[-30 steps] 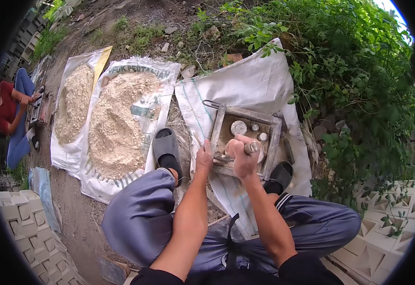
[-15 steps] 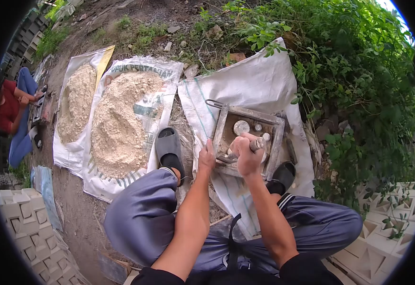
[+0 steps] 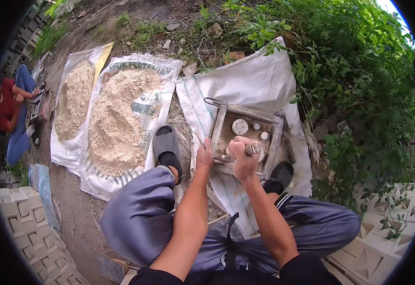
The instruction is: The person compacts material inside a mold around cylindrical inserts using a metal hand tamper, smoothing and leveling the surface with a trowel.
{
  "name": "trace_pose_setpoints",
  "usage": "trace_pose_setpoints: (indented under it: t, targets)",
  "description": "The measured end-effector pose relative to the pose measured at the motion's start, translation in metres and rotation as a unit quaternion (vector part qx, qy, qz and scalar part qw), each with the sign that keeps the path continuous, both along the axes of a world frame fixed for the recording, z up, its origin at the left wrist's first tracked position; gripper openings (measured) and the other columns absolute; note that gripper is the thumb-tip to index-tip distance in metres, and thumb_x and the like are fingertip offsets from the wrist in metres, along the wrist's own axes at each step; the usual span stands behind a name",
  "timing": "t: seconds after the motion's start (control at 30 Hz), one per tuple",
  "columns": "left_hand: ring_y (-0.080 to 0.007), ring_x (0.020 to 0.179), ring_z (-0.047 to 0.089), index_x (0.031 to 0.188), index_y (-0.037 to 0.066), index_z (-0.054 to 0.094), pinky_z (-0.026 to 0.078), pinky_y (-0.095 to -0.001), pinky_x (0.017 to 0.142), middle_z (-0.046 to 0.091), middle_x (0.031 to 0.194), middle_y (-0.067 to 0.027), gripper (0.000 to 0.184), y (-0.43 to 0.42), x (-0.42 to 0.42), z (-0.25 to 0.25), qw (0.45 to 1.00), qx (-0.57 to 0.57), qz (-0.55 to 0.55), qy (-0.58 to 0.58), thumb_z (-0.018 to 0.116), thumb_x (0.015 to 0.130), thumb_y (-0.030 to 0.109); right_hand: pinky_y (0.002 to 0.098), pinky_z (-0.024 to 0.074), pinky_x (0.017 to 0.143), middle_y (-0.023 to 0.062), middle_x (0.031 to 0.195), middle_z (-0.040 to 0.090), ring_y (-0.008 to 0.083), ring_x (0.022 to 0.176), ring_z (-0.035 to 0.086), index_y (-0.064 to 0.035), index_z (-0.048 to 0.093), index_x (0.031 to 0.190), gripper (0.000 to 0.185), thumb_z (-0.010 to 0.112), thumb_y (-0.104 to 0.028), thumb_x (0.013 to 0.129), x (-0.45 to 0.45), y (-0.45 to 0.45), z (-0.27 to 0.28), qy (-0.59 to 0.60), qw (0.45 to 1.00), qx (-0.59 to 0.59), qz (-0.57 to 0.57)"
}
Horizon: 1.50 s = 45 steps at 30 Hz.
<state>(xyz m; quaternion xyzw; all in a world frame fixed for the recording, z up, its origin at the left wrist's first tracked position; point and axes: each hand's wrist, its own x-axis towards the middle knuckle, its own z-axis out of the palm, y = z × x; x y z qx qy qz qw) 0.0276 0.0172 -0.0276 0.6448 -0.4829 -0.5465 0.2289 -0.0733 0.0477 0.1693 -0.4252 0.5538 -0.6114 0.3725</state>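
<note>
A square wooden mould frame (image 3: pixel 276 142) lies on a white woven sack, with powder and several pale round pieces inside, the largest a disc (image 3: pixel 240 127) near the top. My left hand (image 3: pixel 204 156) is closed at the frame's lower left side, its fingers against the wood. My right hand (image 3: pixel 243 159) makes a fist around a stout round handle (image 3: pixel 253 149) over the frame's lower part. The working end of that tool is mostly hidden under the hand, so its kind is unclear. A bent metal rod (image 3: pixel 213 102) sticks out at the frame's upper left corner.
The white sack (image 3: pixel 260 71) spreads beneath the frame. To the left, heaps of pale powder (image 3: pixel 117 128) lie on two more sacks. My sandalled foot (image 3: pixel 167 147) is beside the frame. Patterned blocks (image 3: pixel 27 223) stand at both sides. Another person (image 3: pixel 12 109) sits far left; bushes (image 3: pixel 355 95) grow right.
My right hand has shifted slightly left and down with the handle, uncovering more of the small round pieces. My left hand keeps its place on the frame. The view has shifted a little.
</note>
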Motion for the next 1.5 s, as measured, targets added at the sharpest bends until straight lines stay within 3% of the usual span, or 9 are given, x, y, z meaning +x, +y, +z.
trace_pose_setpoints:
  t: [0.1, 0.4, 0.53, 0.6, 0.67, 0.8, 1.07, 1.33, 1.5]
  targets:
    - [-0.0471, 0.104, 0.053, 0.108, -0.004, 0.061, 0.04, -0.0458, 0.089, 0.059, 0.103, -0.0333, 0.069, 0.006, 0.008, -0.033, 0.998, 0.02, -0.011, 0.064, 0.026, 0.095, 0.053, 0.0271, 0.0209, 0.04, -0.0037, 0.047, 0.036, 0.0044, 0.044, 0.028, -0.0031, 0.034, 0.049, 0.034, 0.044, -0.004, 0.082, 0.009, 0.0, -0.004, 0.069, 0.996, 0.026, 0.043]
    - [-0.0456, 0.105, 0.054, 0.108, -0.005, 0.062, 0.041, -0.0453, 0.09, 0.059, 0.103, -0.0334, 0.072, 0.007, 0.004, -0.005, 0.999, 0.021, -0.026, 0.005, 0.026, 0.093, 0.056, 0.0279, 0.021, 0.04, -0.0022, 0.047, 0.032, 0.0049, 0.044, 0.029, -0.0013, 0.032, 0.049, 0.032, 0.043, -0.004, 0.08, 0.006, -0.002, -0.003, 0.107, 0.991, 0.044, 0.072]
    - [-0.0456, 0.103, 0.055, 0.107, -0.005, 0.062, 0.041, -0.0444, 0.09, 0.059, 0.102, -0.0331, 0.071, 0.008, 0.003, 0.009, 0.999, 0.038, 0.02, -0.027, 0.028, 0.093, 0.055, 0.0283, 0.0224, 0.041, -0.0005, 0.046, 0.034, 0.0071, 0.042, 0.031, -0.0008, 0.035, 0.051, 0.029, 0.044, -0.005, 0.078, 0.0, 0.024, -0.002, 0.067, 0.997, 0.018, -0.014]
    - [-0.0452, 0.102, 0.056, 0.106, -0.005, 0.063, 0.042, -0.0448, 0.088, 0.06, 0.1, -0.0328, 0.07, 0.005, 0.003, 0.012, 1.0, 0.01, 0.002, -0.005, 0.028, 0.093, 0.055, 0.0276, 0.0217, 0.04, -0.0006, 0.046, 0.034, 0.0072, 0.041, 0.03, -0.0012, 0.037, 0.051, 0.027, 0.044, -0.007, 0.077, -0.004, 0.028, -0.008, 0.167, 0.985, -0.041, 0.013]
    - [-0.0453, 0.101, 0.056, 0.105, -0.005, 0.063, 0.042, -0.0449, 0.087, 0.06, 0.099, -0.0325, 0.07, 0.006, 0.0, 0.009, 1.0, -0.006, 0.013, -0.008, 0.028, 0.093, 0.055, 0.0343, 0.0311, 0.043, 0.0119, 0.05, 0.041, 0.0213, 0.04, 0.041, 0.0017, 0.045, 0.055, 0.024, 0.049, -0.007, 0.076, -0.009, 0.035, 0.01, 0.102, 0.991, 0.064, 0.06]
    - [-0.0466, 0.1, 0.055, 0.103, -0.005, 0.063, 0.042, -0.0452, 0.087, 0.06, 0.097, -0.0328, 0.069, 0.007, 0.003, 0.013, 0.999, -0.037, 0.002, -0.031, 0.028, 0.094, 0.055, 0.0362, 0.0355, 0.048, 0.0112, 0.051, 0.043, 0.0249, 0.049, 0.048, 0.0012, 0.048, 0.056, 0.018, 0.05, -0.006, 0.073, -0.009, 0.052, -0.003, 0.188, 0.978, -0.021, 0.088]
    - [-0.0454, 0.103, 0.055, 0.106, -0.009, 0.06, 0.04, -0.0422, 0.09, 0.06, 0.1, -0.0329, 0.072, 0.004, 0.004, 0.015, 1.0, 0.012, -0.016, -0.017, 0.027, 0.094, 0.054, 0.036, 0.0401, 0.055, 0.0104, 0.052, 0.042, 0.0275, 0.047, 0.042, 0.0014, 0.043, 0.055, 0.018, 0.051, -0.006, 0.07, -0.018, 0.059, -0.002, 0.156, 0.98, -0.055, 0.114]
    - [-0.046, 0.104, 0.054, 0.106, -0.009, 0.06, 0.039, -0.0427, 0.09, 0.059, 0.101, -0.0339, 0.071, 0.008, 0.001, 0.02, 0.999, -0.013, -0.006, -0.037, 0.027, 0.095, 0.053, 0.0363, 0.0337, 0.057, 0.0082, 0.051, 0.037, 0.0252, 0.048, 0.033, -0.0007, 0.041, 0.054, 0.016, 0.049, -0.005, 0.066, -0.032, 0.074, 0.001, 0.236, 0.963, -0.03, 0.123]
    - [-0.0478, 0.097, 0.054, 0.103, -0.01, 0.06, 0.039, -0.0445, 0.087, 0.059, 0.095, -0.0342, 0.072, 0.006, 0.003, 0.021, 0.999, -0.016, 0.002, -0.035, 0.025, 0.094, 0.053, 0.0332, 0.0312, 0.061, 0.0067, 0.051, 0.034, 0.0222, 0.048, 0.029, -0.0021, 0.034, 0.054, 0.022, 0.047, -0.01, 0.071, -0.037, 0.088, -0.002, 0.175, 0.982, -0.043, 0.051]
